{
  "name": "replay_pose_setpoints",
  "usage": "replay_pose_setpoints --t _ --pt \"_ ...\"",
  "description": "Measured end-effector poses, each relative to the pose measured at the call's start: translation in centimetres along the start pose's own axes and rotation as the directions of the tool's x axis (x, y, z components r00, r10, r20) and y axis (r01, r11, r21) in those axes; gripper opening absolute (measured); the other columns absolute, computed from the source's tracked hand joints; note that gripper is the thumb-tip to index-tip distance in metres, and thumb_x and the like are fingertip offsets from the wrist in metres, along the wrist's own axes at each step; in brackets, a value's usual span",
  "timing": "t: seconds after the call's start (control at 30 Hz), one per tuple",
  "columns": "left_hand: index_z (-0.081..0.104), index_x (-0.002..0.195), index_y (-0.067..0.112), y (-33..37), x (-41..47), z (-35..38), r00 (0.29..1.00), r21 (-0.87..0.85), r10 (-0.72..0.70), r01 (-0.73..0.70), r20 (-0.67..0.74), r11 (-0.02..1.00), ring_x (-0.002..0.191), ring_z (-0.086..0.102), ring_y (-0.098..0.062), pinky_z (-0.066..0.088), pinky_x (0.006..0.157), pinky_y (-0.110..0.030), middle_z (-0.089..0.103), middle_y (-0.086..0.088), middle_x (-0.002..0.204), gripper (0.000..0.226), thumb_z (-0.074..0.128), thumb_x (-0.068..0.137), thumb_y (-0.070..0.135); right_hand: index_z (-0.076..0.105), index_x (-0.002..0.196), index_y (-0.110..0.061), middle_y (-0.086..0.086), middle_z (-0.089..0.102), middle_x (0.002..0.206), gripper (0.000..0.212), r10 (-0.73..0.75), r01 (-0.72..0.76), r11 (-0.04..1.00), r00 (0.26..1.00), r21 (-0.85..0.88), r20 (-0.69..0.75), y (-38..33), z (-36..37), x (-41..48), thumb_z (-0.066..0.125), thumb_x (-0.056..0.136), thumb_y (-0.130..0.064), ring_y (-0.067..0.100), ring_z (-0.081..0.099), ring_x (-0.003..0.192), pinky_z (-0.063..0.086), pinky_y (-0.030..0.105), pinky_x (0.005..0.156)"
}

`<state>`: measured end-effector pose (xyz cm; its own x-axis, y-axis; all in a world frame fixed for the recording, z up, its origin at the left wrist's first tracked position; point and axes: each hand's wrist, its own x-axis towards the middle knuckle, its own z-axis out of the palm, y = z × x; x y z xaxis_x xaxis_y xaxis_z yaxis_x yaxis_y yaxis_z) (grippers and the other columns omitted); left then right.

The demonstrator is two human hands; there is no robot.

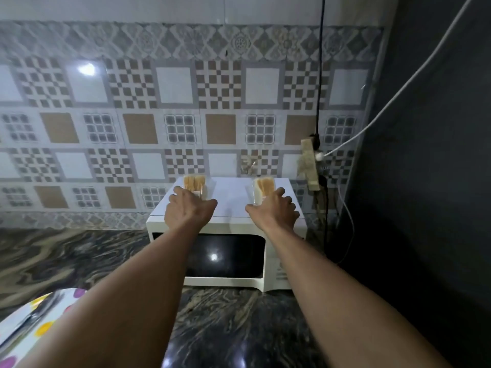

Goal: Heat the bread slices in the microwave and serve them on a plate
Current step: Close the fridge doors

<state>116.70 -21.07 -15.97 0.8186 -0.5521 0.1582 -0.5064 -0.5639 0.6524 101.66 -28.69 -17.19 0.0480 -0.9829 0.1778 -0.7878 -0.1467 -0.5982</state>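
Left hand: the left hand (190,208) is reached out with fingers spread and thumb stuck out sideways, lying over the near end of a clear plastic pack of pale brown bread slices (195,183). It isn't curled round it, so no real grip that I can see.
Right hand: the right hand (275,211) is pretty much the same, with fingers fanned and a bit bent. Its fingertips are at the near end of a second clear plastic pack of bread slices (263,185). It's not holding anything either.
Bread: there's one pack just ahead of each hand, well apart from each other, both sitting on top of the microwave.
Microwave: the boxy white microwave oven (231,200) is right under both hands and wrists. Its dark glass door is closed, and it stands on the dark swirly marble counter (79,256).
Plate: a round white plate with coloured polka dots (39,314) is way back by the left elbow, partly hidden under that forearm.
Wall: a beige power strip (309,163) hangs up beyond the right hand, with a black cable (322,62) and a white cable (398,94) running off it.
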Motion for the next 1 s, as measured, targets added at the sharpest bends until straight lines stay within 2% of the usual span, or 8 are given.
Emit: replay_pose_setpoints --t 0.17,0.3,0.5,0.9,1.0 --pt "0.040 0.129 0.007 0.5 4.5 2.9 1.000 0.058 0.004 -0.005 0.019 0.998 0.113 0.058 -0.036 0.047 0.093 -0.045 0.059 -0.014 0.123 0.073 0.071 0.074 0.044 0.043 0.126 -0.009 0.017 0.056 0.123 0.076 0.011 -0.012 1.000 1.000 -0.022 -0.012 -1.8 3.3 3.5 0.071 0.071 -0.054 0.035 0.052 0.114 0.041 0.047 0.097" --pt "0.041 0.125 0.009 0.4 7.2 5.3 0.999 0.104 0.011 -0.015 0.039 0.994 0.111 0.059 -0.036 0.045 0.092 -0.044 0.059 -0.014 0.120 0.069 0.071 0.074 0.045 0.042 0.129 -0.010 0.017 0.054 0.128 0.078 0.024 -0.025 0.998 1.000 -0.059 -0.006 -2.9 5.9 5.6 0.071 0.072 -0.055 0.036 0.048 0.119 0.038 0.046 0.100" --pt "0.042 0.125 0.008 -0.1 9.4 7.8 0.999 0.107 0.016 -0.021 0.050 0.994 0.118 0.055 -0.035 0.043 0.094 -0.042 0.058 -0.015 0.125 0.071 0.074 0.074 0.045 0.038 0.132 -0.009 0.018 0.054 0.129 0.082 0.054 -0.052 0.992 0.999 -0.117 0.009 -3.5 8.9 7.3 0.070 0.073 -0.057 0.037 0.048 0.120 0.037 0.046 0.099" --pt "0.039 0.133 0.008 0.6 10.9 8.6 0.997 0.128 0.023 -0.033 0.074 0.991 0.126 0.051 -0.035 0.041 0.100 -0.044 0.055 -0.015 0.134 0.080 0.075 0.076 0.050 0.033 0.138 -0.011 0.020 0.050 0.135 0.089 0.059 -0.054 0.987 0.998 -0.151 0.024 -4.0 9.3 8.4 0.069 0.076 -0.064 0.038 0.046 0.125 0.037 0.048 0.102" --pt "0.036 0.137 0.009 0.6 10.9 8.3 0.995 0.126 0.025 -0.037 0.099 0.991 0.130 0.048 -0.036 0.040 0.102 -0.045 0.053 -0.016 0.138 0.086 0.075 0.076 0.055 0.032 0.141 -0.011 0.020 0.051 0.136 0.091 0.049 -0.044 0.988 0.998 -0.146 0.029 -3.9 9.1 8.3 0.063 0.078 -0.070 0.038 0.046 0.125 0.037 0.048 0.101"
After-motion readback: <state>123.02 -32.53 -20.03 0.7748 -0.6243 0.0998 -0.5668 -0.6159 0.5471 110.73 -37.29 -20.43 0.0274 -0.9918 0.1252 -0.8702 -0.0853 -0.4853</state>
